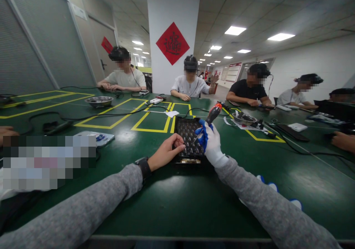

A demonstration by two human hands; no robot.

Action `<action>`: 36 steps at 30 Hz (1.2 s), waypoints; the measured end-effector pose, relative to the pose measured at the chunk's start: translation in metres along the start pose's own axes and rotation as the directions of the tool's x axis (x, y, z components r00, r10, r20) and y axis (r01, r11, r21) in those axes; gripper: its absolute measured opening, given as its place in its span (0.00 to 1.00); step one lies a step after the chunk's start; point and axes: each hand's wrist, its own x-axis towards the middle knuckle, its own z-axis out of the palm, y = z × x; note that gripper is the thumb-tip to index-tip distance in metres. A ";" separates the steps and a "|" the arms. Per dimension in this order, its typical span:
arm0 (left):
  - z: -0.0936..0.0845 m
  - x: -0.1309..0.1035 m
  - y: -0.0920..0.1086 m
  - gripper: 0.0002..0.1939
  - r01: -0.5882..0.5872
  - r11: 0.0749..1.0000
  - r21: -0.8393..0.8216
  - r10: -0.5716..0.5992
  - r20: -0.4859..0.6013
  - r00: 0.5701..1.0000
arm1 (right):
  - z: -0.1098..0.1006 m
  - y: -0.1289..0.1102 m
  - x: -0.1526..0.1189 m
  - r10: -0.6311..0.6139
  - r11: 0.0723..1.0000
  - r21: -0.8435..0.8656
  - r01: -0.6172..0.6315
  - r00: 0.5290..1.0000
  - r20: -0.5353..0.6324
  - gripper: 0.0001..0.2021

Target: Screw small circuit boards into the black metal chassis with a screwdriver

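A black tray (pixel 191 130) lies on the green table in front of me, with rows of small shiny metal pieces in it. At its left edge rests my bare left hand (pixel 168 149), fingers curled and thumb reaching over the tray; whatever its fingertips hold, if anything, is too small to name. In a white glove with blue palm and fingers, my right hand (pixel 212 142) grips a screwdriver (pixel 215 112) over the tray's right side. The screwdriver's red and black handle points up and away, its shaft slanting down toward the metal pieces.
Metal bowls stand at the far left (pixel 99 101) and right (pixel 244 118). A black cable (pixel 122 114) crosses the table beyond the tray. A glove (pixel 273 187) lies beside my right forearm. A plastic packet (pixel 104 138) is at left. Several people sit around the table.
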 end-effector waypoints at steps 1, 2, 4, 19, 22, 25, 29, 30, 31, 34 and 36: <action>0.000 0.000 -0.001 0.11 -0.003 1.000 0.013 0.003 -0.015 1.000 | -0.002 0.001 0.002 -0.022 1.000 -0.022 0.021 0.998 -0.059 0.17; 0.000 0.000 -0.002 0.11 -0.006 0.999 0.031 0.007 -0.024 1.000 | -0.004 0.002 0.003 -0.031 0.999 -0.041 0.027 0.994 -0.103 0.17; 0.000 0.001 -0.004 0.12 -0.012 0.998 0.069 0.014 -0.026 1.000 | -0.007 0.005 0.006 -0.026 0.997 -0.071 0.016 0.990 -0.136 0.16; -0.001 0.001 -0.006 0.17 -0.006 0.991 0.133 0.005 0.010 1.000 | -0.006 0.009 0.006 -0.017 0.987 -0.163 0.005 0.997 -0.071 0.15; -0.001 0.001 -0.005 0.17 0.000 0.991 0.131 0.000 0.004 1.000 | -0.006 0.011 0.006 -0.035 0.984 -0.175 0.021 0.997 -0.075 0.15; -0.001 0.001 -0.004 0.17 -0.003 0.993 0.117 0.004 -0.002 1.000 | -0.006 0.011 0.006 -0.032 0.986 -0.163 0.018 0.996 -0.084 0.16; -0.001 0.000 -0.001 0.14 -0.022 0.996 0.087 0.023 -0.014 1.000 | -0.007 0.009 0.007 -0.011 0.996 -0.088 0.001 0.994 -0.111 0.18; -0.001 0.000 0.000 0.13 -0.028 0.996 0.079 0.030 -0.015 0.999 | -0.007 0.008 0.007 -0.001 0.998 -0.061 -0.006 0.993 -0.116 0.19; -0.002 0.000 0.000 0.11 -0.037 0.996 0.076 0.038 -0.017 0.999 | -0.007 0.007 0.007 0.012 0.999 -0.029 -0.015 0.993 -0.117 0.20; -0.002 0.000 0.000 0.08 -0.067 0.993 0.094 0.072 -0.052 0.996 | -0.005 0.004 0.006 0.069 0.995 0.080 -0.062 0.994 -0.083 0.21; -0.002 0.001 -0.002 0.10 -0.076 0.989 0.126 0.085 -0.074 0.994 | -0.003 0.002 0.005 0.108 0.985 0.139 -0.101 0.993 -0.046 0.20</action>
